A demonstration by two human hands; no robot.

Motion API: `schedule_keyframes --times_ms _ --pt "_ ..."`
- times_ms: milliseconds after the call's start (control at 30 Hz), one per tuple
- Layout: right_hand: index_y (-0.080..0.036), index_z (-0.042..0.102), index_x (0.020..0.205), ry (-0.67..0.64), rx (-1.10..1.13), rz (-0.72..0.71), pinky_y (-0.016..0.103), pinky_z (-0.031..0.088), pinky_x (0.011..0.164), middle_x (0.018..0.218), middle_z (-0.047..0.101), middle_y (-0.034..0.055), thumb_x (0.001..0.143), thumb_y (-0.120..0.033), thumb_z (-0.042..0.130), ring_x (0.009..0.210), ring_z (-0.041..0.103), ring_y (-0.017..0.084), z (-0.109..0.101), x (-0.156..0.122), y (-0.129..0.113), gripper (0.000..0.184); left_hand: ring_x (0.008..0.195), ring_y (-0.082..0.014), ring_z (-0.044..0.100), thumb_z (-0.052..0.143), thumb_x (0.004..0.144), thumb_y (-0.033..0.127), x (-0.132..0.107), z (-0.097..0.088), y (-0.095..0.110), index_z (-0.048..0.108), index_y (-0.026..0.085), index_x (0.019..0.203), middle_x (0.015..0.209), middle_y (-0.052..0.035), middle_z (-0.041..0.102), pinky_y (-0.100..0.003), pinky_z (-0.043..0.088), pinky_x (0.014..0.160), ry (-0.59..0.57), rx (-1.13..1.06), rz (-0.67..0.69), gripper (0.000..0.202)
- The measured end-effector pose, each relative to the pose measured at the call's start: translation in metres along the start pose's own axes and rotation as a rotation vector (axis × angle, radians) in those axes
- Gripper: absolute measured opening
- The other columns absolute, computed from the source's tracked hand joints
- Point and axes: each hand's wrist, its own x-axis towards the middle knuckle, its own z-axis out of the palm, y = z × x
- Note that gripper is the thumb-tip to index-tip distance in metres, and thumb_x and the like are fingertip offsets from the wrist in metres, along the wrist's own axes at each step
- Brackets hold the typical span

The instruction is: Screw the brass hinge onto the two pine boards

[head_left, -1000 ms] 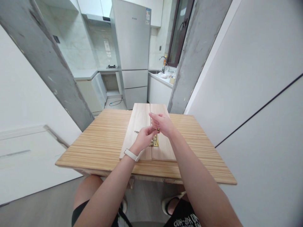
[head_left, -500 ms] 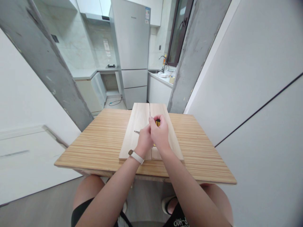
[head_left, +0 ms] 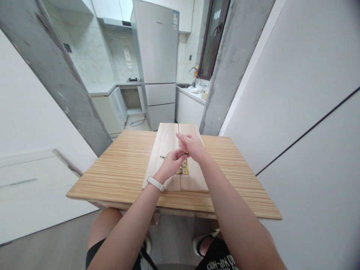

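Observation:
Two pale wooden boards (head_left: 165, 139) lie side by side, with a narrow seam between them. Across the seam near my end sits a brass-coloured hinge (head_left: 185, 167), partly covered by my left hand. My left hand (head_left: 173, 162) is closed, its fingertips pinched together above the hinge; what they hold is hidden. Over them my right hand (head_left: 194, 146) curls around a short yellow-and-black screwdriver (head_left: 187, 153), mostly covered by the palm and fingers. A few small screws (head_left: 162, 157) lie on the left board beside my left hand.
The boards rest on a striped wooden table (head_left: 112, 165), whose front edge is close to my legs. A grey refrigerator (head_left: 160, 48) stands beyond it. Behind on the right is a sink counter with a faucet (head_left: 194, 75); a white panel (head_left: 303, 123) rises at the right.
My right hand has turned over, its fingers now pointing left and covering more of the screwdriver. My left hand has shifted slightly, and the hinge has come into view.

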Motion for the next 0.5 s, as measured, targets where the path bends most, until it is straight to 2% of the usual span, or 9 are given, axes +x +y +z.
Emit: schedule_keyframes --times_ms 100,200,333,433,500 --pt "-0.024 0.035 0.050 -0.081 0.023 -0.007 0.029 0.018 0.045 0.044 0.031 -0.0069 0.085 -0.066 0.067 0.043 0.024 0.009 -0.005 -0.002 -0.001 0.063 0.109 -0.0242 0.072 0.066 0.092 0.029 0.001 0.001 -0.004 0.074 0.012 0.110 0.112 -0.0131 0.078 -0.038 0.054 0.100 0.013 0.005 -0.011 0.026" --pt "-0.022 0.046 0.057 -0.037 -0.002 -0.088 0.028 0.030 0.050 0.052 0.043 -0.0042 0.086 -0.062 0.068 0.050 0.037 0.011 -0.004 -0.009 0.002 0.054 0.103 -0.0257 0.073 0.070 0.090 0.030 0.000 -0.001 -0.008 0.077 0.011 0.106 0.106 -0.0128 0.079 -0.038 0.056 0.093 0.081 0.087 -0.008 0.026" --pt "-0.022 0.059 0.081 0.214 -0.032 -0.216 0.027 0.043 0.065 0.076 0.058 -0.0012 0.087 -0.050 0.070 0.069 0.052 0.014 0.003 -0.024 0.011 0.030 0.093 -0.0238 0.074 0.071 0.088 0.027 -0.002 -0.002 -0.008 0.079 0.012 0.098 0.099 -0.0119 0.080 -0.033 0.057 0.082 0.140 0.230 0.025 0.020" --pt "-0.022 0.061 0.096 0.400 -0.062 -0.264 0.030 0.047 0.074 0.089 0.062 0.0017 0.087 -0.047 0.069 0.082 0.058 0.018 0.014 -0.037 0.014 0.027 0.085 -0.0201 0.073 0.070 0.083 0.018 -0.002 0.002 -0.003 0.077 0.013 0.096 0.094 -0.0095 0.079 -0.026 0.055 0.073 0.212 0.311 0.050 0.015" --pt "-0.023 0.060 0.102 0.466 -0.089 -0.261 0.032 0.049 0.078 0.094 0.063 0.0033 0.088 -0.046 0.068 0.086 0.059 0.020 0.025 -0.046 0.013 0.029 0.081 -0.0187 0.071 0.068 0.082 0.014 -0.002 0.006 -0.001 0.076 0.013 0.098 0.092 -0.0084 0.079 -0.024 0.052 0.068 0.253 0.354 0.075 0.018"
